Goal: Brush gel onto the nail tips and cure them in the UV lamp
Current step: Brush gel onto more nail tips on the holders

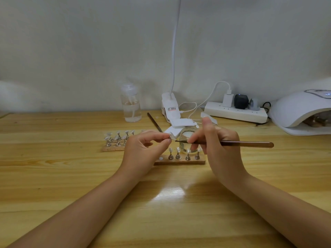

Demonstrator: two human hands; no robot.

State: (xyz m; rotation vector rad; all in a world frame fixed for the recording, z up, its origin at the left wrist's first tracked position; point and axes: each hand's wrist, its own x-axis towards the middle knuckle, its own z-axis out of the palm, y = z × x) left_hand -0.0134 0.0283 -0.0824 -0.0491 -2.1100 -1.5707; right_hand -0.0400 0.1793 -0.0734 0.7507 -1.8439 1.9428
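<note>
A nail tip (170, 137) is pinched in the raised left hand (146, 149); a brush (232, 143) is gripped level by the right hand (218, 145), bristles touching the tip.

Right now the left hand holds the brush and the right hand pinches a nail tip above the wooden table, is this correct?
Not quite: the hands are swapped. In the head view the right hand holds the brush, and the left hand pinches the nail tip. The rest stands: both are above the wooden table.
</note>
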